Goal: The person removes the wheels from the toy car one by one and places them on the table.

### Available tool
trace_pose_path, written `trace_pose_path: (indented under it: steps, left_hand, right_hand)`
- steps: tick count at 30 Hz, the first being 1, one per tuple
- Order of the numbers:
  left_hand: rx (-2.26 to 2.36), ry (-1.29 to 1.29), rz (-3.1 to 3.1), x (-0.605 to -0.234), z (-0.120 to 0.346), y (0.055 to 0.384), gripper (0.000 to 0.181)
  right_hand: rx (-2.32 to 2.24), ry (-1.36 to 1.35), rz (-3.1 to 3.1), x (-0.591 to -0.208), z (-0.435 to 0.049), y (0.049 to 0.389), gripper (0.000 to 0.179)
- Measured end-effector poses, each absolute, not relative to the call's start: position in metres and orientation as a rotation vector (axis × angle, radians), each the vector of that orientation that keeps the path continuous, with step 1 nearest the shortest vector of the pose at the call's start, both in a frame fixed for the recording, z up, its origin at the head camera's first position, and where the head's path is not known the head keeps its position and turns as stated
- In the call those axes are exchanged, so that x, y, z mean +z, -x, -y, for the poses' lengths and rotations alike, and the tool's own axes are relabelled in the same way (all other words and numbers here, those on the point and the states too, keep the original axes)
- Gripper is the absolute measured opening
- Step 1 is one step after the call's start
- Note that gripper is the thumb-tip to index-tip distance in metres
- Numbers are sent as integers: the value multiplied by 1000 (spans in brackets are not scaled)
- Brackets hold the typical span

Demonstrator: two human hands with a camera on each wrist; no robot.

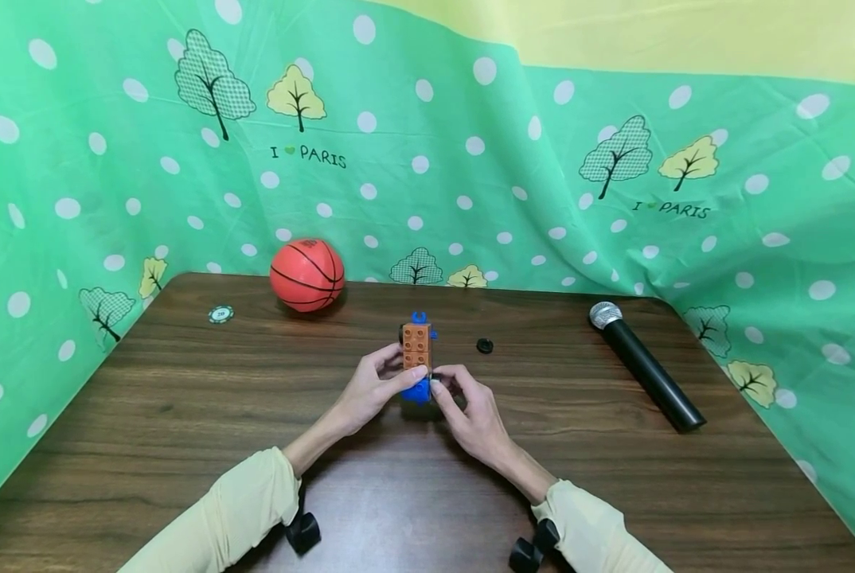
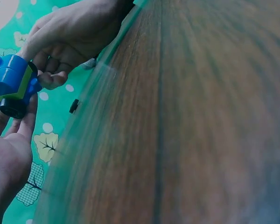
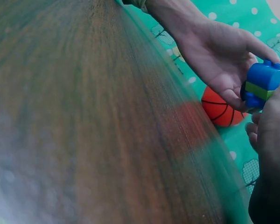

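A toy vehicle of building blocks point(image 1: 417, 338), with orange studded bricks on top and a blue end, is held up over the table. My left hand point(image 1: 368, 390) grips it from the left, thumb across the top near the blue end. My right hand point(image 1: 476, 414) pinches a small black wheel at the toy's right side, beside the blue end. In the left wrist view the toy's blue rounded block point(image 2: 9, 77) shows above a green layer, with another black wheel point(image 2: 13, 108) near the left fingers. A loose black wheel point(image 1: 485, 345) lies on the table beyond my right hand.
A red basketball point(image 1: 307, 274) sits at the back left, with a poker chip point(image 1: 221, 314) left of it. A black microphone point(image 1: 646, 366) lies at the right. Behind the wooden table point(image 1: 184, 414) hangs a green dotted cloth point(image 1: 370, 159).
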State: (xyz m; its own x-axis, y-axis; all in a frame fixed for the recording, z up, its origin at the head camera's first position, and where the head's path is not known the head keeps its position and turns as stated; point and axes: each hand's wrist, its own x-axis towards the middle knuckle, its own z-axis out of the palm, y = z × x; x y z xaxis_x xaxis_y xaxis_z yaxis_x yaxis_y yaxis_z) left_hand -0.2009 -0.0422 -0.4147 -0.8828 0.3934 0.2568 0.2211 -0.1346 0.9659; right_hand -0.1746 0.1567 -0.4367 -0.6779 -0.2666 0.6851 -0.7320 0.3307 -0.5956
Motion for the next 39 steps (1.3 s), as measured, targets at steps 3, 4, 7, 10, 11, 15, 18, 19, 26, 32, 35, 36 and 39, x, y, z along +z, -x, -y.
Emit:
trace_pose_path:
  steps: [3,4,7,10,11,15,18,19,26,32,35,36,39]
  left_hand:
    - [2171,-719,-1954,-414,40,200,46]
    - [2175,-722,-1942,-415,39,200,46]
    - [2184,-730,-1920,-416,36,200,44]
    - [2190,-732,-1908,-417,36,199,44]
    - [2189,-731,-1908,-417,36,199,44]
    - [2176,-733,-1911,-418,36,200,45]
    - [2167,-730,-1920,-419,37,200,46]
    - [2165,-730,-1921,-419,37,200,46]
    - [2145,-727,-1935,-417,38,200,45]
    - [2140,-711,-1952,-414,41,200,45]
    - [2141,-704,-1939,-413,42,200,44]
    - [2141,-703,-1936,-413,43,200,44]
    - [2138,-708,-1923,-414,44,200,44]
  right_hand:
    - [1251,-900,2067,-437,-158,176,23]
    - [1229,-907,2049,-437,-158,176,23]
    - [1179,-917,2011,-438,-160,178,23]
    - [1154,-928,2002,-437,-160,179,22]
    - [1147,-930,2004,-437,-161,179,21]
    - [1117,-941,2014,-435,-161,178,19]
    - [1097,-938,2038,-434,-161,177,15]
    - [1088,-936,2044,-434,-161,177,15]
    - [1055,-932,2072,-436,-162,178,15]
    - [1165,-956,2092,-434,-162,178,19]
    - [1282,-947,2116,-434,-162,176,24]
    - [1319,-939,2124,-434,-162,176,25]
    - [1397,-921,2142,-434,-161,175,26]
